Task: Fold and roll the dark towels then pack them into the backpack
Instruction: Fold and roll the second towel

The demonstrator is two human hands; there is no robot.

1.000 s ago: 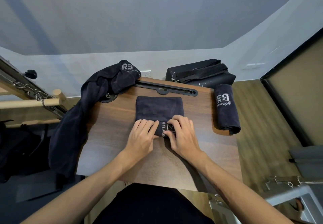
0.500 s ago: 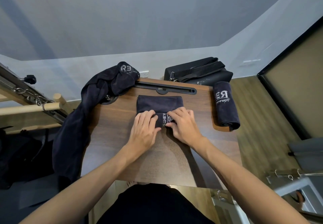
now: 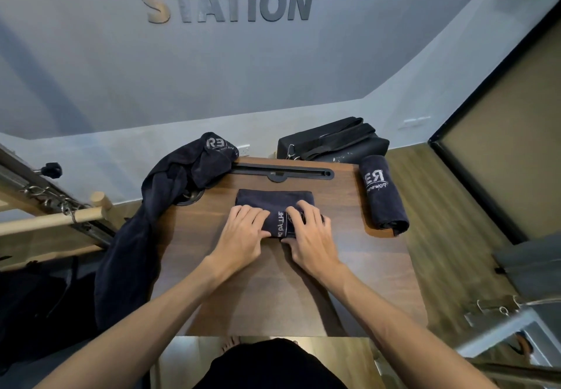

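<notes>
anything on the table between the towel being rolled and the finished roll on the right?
No. In the head view only bare wood tabletop lies between the towel being rolled and the rolled towel.

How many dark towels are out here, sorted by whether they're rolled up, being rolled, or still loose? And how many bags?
Finished rolled dark towel at the table's right edge: 1
Dark towel partly rolled under the left hand and right hand: 1
Loose crumpled dark towels draped over the table's left corner: at least 1, exact number unclear
Black fabric bag behind the table: 1
Total: 4, at least

Rolled towel right of half-rolled towel
</notes>
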